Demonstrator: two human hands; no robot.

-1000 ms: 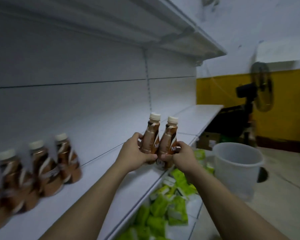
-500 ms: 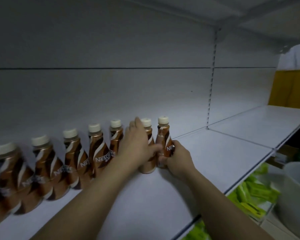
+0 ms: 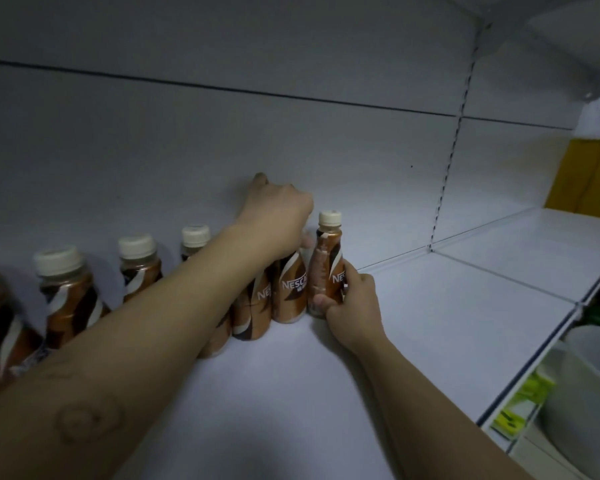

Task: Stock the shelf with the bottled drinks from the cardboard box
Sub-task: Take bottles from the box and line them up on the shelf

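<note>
A row of brown coffee bottles [image 3: 66,296] with cream caps stands along the back of the white shelf [image 3: 430,323]. My right hand [image 3: 352,306] grips the lower body of the rightmost bottle [image 3: 326,265], which stands upright on the shelf. My left hand [image 3: 274,216] reaches over the neighbouring bottle [image 3: 290,289] and wraps its neck, hiding the cap. The two bottles stand side by side, touching or nearly so. The cardboard box is out of view.
The shelf stretches bare to the right past a slotted upright [image 3: 454,150]. Another shelf board [image 3: 551,29] hangs overhead. Below at the right are a white bucket [image 3: 596,375] and green packets [image 3: 523,400] on a lower shelf.
Both hands carried the two bottles from the shelf's front edge to the back and set them at the right end of the row. The view turned left.
</note>
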